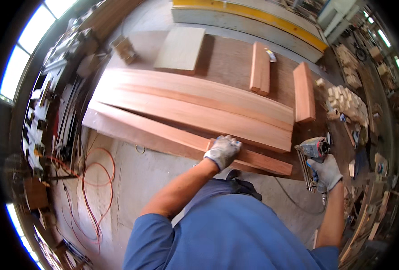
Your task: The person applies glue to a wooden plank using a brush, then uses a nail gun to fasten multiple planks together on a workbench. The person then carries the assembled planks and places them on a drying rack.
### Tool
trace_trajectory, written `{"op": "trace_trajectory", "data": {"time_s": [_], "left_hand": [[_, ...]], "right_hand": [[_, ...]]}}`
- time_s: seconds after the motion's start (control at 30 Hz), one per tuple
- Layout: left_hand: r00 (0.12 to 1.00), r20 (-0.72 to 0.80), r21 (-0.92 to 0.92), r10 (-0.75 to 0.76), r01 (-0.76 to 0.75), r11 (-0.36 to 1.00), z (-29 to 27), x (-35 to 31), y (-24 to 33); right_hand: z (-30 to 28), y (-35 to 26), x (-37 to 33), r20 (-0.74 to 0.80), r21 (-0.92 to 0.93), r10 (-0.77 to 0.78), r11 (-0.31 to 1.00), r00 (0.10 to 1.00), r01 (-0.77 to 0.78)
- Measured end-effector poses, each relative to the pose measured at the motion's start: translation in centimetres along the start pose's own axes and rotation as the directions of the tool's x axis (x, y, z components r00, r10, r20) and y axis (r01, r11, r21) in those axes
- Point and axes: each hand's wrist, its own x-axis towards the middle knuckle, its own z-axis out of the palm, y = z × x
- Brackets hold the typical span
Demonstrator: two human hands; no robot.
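Note:
My left hand point(225, 150), in a pale work glove, is closed over the reddish-brown wooden board point(264, 164) at the table's near edge. A long, narrow strip of wood point(156, 128) runs from that hand toward the far left; the glove hides how the two pieces meet. Beyond a dark, tapering gap lie wide, smooth planks point(195, 108) side by side. Off to the right, my gloved right hand point(329, 172) grips a nail gun point(314, 148) with a grey and red head and a slanted magazine. The gun is held apart from the boards, beside the table's right end.
A pale flat panel point(180, 48), paired short beams point(260, 69) and another beam point(304, 93) rest on the brown tabletop point(228, 58). Small wood blocks point(347, 102) are piled at right. An orange hose point(86, 193) coils on the floor at left. A yellow-edged bench point(253, 20) stands behind.

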Motion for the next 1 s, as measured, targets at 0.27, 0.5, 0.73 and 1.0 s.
{"op": "trace_trajectory", "data": {"time_s": [0.27,0.5,0.73,1.0], "left_hand": [[0.996,0.09,0.05,-0.016,0.011,0.999,-1.9,0.1,0.8],[0.991,0.118,0.034,-0.07,0.067,0.997,-2.0,-0.9,-0.6],[0.95,0.109,0.201,-0.293,0.268,0.942,-4.1,-5.8,-6.1],[0.892,-0.019,0.44,-0.452,0.413,0.797,-3.5,-9.2,-10.2]], "right_hand": [[0.5,16.9,7.7,-0.32,-0.301,0.083,0.936,0.944,-0.184],[3.9,22.0,14.4,-0.46,-0.475,0.025,0.838,0.888,-0.269],[4.7,23.0,17.3,-0.3,-0.46,-0.006,0.877,0.954,-0.139],[10.3,15.3,14.7,-0.28,-0.103,-0.384,0.923,0.88,0.37]]}}
